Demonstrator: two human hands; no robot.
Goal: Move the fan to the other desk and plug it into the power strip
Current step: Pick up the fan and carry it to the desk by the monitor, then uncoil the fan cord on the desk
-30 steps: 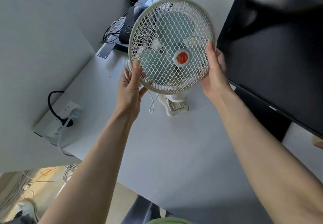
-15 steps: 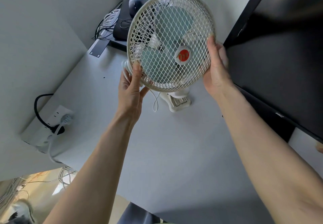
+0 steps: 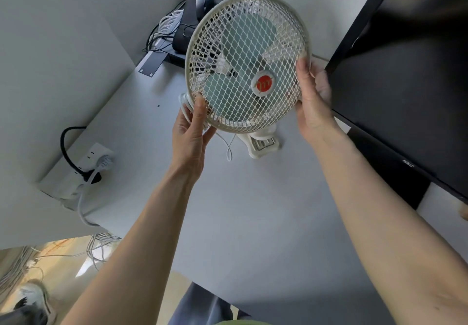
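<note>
Both hands, left hand (image 3: 189, 132) and right hand (image 3: 313, 101), clasp opposite rims of round cream wire-mesh fan (image 3: 247, 63); white rectangular power strip (image 3: 76, 172) lies well apart on grey desk (image 3: 253, 223).

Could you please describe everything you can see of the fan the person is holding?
The fan is small, cream plastic, with a round mesh guard, pale green blades and a red centre badge. Below hangs a clip base above the white desk. The left hand grips its lower rim and coiled white cord, the right hand its right rim.

Soft daylight is washing the desk (image 3: 253, 223) evenly; shadows are lying faint. Wide-angle distortion is bending the edges, and the floor (image 3: 63, 261) corner is glowing warm, slightly blurred.
</note>
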